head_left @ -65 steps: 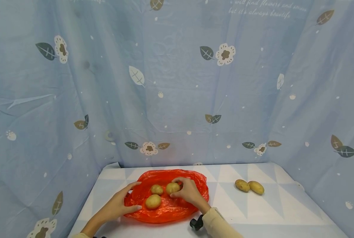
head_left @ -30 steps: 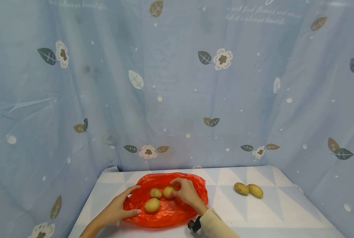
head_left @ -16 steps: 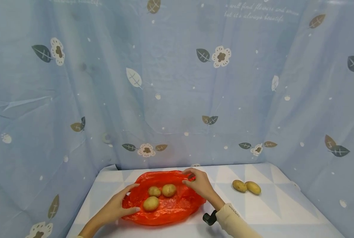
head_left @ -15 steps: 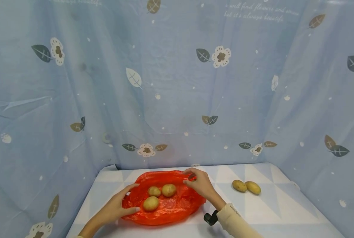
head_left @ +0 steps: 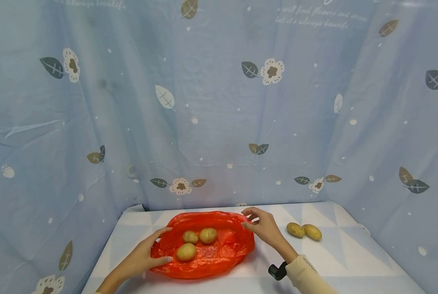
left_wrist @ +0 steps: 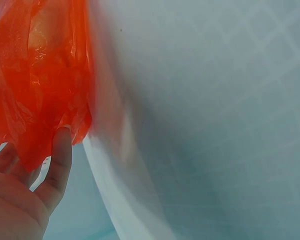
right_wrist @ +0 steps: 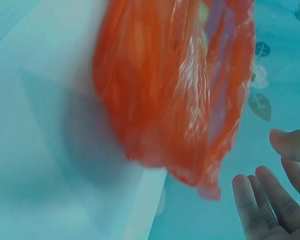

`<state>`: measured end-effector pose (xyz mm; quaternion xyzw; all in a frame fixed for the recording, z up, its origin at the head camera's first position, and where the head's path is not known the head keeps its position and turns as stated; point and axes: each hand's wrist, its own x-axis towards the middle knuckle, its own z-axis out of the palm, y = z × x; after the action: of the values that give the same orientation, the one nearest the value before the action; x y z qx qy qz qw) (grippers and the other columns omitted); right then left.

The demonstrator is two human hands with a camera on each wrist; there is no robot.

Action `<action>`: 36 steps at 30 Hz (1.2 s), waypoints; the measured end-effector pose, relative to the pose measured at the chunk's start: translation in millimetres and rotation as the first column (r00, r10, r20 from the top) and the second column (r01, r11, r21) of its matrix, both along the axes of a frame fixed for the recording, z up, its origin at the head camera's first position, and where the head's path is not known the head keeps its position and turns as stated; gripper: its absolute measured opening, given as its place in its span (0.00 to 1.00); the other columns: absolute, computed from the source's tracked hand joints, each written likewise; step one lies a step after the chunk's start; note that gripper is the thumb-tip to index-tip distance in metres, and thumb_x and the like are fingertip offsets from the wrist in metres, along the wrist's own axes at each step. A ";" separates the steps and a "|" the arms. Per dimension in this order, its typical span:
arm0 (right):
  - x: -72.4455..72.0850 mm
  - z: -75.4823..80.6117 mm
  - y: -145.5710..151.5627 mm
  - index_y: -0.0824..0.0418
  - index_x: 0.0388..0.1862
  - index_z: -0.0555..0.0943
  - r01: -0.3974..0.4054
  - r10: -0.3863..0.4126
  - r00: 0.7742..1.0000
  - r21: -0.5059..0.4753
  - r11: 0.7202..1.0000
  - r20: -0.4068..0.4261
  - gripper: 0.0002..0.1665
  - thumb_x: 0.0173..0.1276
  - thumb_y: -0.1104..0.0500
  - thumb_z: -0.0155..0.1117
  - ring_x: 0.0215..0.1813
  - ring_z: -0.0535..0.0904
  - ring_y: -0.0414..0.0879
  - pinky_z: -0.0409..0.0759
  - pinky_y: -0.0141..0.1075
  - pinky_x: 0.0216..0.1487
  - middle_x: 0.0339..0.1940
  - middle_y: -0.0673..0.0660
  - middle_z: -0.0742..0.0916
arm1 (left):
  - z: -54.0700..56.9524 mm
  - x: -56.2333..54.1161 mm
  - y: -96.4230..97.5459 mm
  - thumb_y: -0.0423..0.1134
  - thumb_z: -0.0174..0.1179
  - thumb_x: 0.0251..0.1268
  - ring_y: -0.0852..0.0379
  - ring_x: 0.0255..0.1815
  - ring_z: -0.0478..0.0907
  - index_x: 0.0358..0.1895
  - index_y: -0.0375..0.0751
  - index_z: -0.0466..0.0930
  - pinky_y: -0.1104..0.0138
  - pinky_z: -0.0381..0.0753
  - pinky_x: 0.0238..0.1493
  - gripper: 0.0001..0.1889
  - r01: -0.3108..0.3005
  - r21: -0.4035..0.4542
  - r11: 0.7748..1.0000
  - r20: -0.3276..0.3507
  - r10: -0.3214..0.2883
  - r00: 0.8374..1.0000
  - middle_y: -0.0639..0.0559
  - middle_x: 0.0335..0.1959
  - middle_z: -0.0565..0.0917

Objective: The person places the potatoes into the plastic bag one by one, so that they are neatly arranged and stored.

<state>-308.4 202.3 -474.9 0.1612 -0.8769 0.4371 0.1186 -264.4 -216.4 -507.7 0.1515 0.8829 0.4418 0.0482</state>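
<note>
my left hand (head_left: 141, 254) holds the left end of a red plastic bag (head_left: 226, 257), thumb on the near edge and fingers round the far one, as it sits with its mouth spread wide on a table (head_left: 333, 261) patterned in pale triangles; inside lie three potatoes, a small potato (head_left: 191, 237) just beside a larger potato (head_left: 208, 235), with a third potato (head_left: 186, 252) nearer to me, all of them towards the left half of the bag; my right hand (head_left: 264, 226) is relaxed at the bag's right end, fingers loosely bent and parted, and the right wrist view shows a gap between them and the red plastic; that same hand stands between the bag and two loose potatoes on the table to the right, a darker potato (head_left: 295, 230) end to end with a yellower potato (head_left: 312, 232); a black device (head_left: 278, 271) sits at my right wrist below a cream sleeve (head_left: 307, 273); a blue curtain (head_left: 219, 130) printed with leaves and flowers hangs behind; the count is one bag and five potatoes, three in and two out.
</note>
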 end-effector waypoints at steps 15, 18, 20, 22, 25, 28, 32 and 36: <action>7.4 -10.8 53.1 0.56 0.53 0.86 0.126 -0.126 0.992 0.032 0.992 0.014 0.21 0.61 0.61 0.80 0.46 0.85 0.49 0.86 0.37 0.46 0.49 0.56 0.89 | -0.6 -1.6 -1.4 0.52 0.78 0.55 0.39 0.65 0.74 0.77 0.56 0.65 0.44 0.83 0.55 0.46 0.006 -0.007 1.000 -0.005 -0.006 1.000 0.41 0.73 0.70; 8.0 -10.8 62.6 0.57 0.54 0.85 0.146 -0.147 0.989 0.053 0.988 0.005 0.21 0.62 0.60 0.80 0.46 0.85 0.49 0.87 0.38 0.46 0.49 0.56 0.89 | -0.1 -2.5 -1.2 0.53 0.78 0.55 0.39 0.66 0.73 0.77 0.57 0.65 0.43 0.82 0.56 0.46 0.003 -0.008 1.000 -0.001 -0.003 1.000 0.42 0.73 0.70; 8.4 -10.4 68.9 0.57 0.54 0.85 0.160 -0.160 0.987 0.064 0.985 -0.010 0.22 0.61 0.60 0.80 0.46 0.85 0.49 0.87 0.39 0.46 0.49 0.56 0.89 | 1.1 -3.0 -1.0 0.52 0.78 0.55 0.39 0.66 0.72 0.76 0.58 0.65 0.43 0.82 0.56 0.45 0.002 -0.007 1.000 -0.002 -0.002 1.000 0.43 0.73 0.70; 8.5 -10.6 75.1 0.58 0.54 0.85 0.179 -0.178 0.984 0.070 0.981 -0.017 0.22 0.61 0.61 0.80 0.46 0.85 0.50 0.87 0.40 0.46 0.48 0.57 0.89 | 2.6 -3.5 -0.4 0.52 0.78 0.55 0.39 0.66 0.72 0.76 0.59 0.65 0.43 0.82 0.56 0.45 0.001 -0.005 1.000 -0.006 -0.001 1.000 0.43 0.73 0.70; 8.2 -13.4 84.7 0.57 0.54 0.85 0.210 -0.210 0.978 0.079 0.975 0.000 0.21 0.62 0.61 0.79 0.47 0.85 0.50 0.87 0.42 0.47 0.49 0.58 0.89 | 4.8 -3.1 0.3 0.52 0.78 0.55 0.39 0.65 0.73 0.76 0.58 0.65 0.43 0.82 0.56 0.45 0.002 -0.002 1.000 -0.009 -0.002 1.000 0.43 0.73 0.70; 7.8 -17.7 94.1 0.58 0.55 0.84 0.226 -0.229 0.973 0.088 0.970 0.029 0.21 0.63 0.61 0.78 0.48 0.84 0.51 0.86 0.42 0.50 0.50 0.58 0.88 | 5.6 -2.4 0.6 0.52 0.78 0.55 0.40 0.64 0.74 0.76 0.57 0.65 0.44 0.83 0.55 0.45 0.005 -0.005 1.000 -0.008 -0.006 1.000 0.42 0.72 0.71; 9.1 -21.5 105.3 0.62 0.55 0.84 0.226 -0.230 0.973 0.086 0.970 0.037 0.21 0.64 0.62 0.77 0.50 0.84 0.53 0.85 0.41 0.50 0.51 0.60 0.88 | 4.2 -2.2 -0.1 0.52 0.78 0.55 0.40 0.64 0.74 0.76 0.57 0.65 0.44 0.83 0.56 0.45 0.007 -0.009 1.000 -0.011 -0.007 1.000 0.41 0.72 0.71; 11.1 -23.1 114.6 0.61 0.55 0.84 0.245 -0.250 0.968 0.102 0.964 0.030 0.21 0.63 0.62 0.77 0.49 0.85 0.53 0.84 0.37 0.45 0.52 0.61 0.88 | 2.7 -1.4 -1.4 0.52 0.78 0.56 0.39 0.66 0.73 0.76 0.56 0.65 0.43 0.81 0.58 0.45 0.015 -0.004 1.000 -0.021 -0.016 1.000 0.42 0.72 0.71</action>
<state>-297.3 317.0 -498.0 0.0467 -0.9128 0.3786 0.1456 -265.8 -217.8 -504.9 0.1630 0.8830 0.4382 0.0424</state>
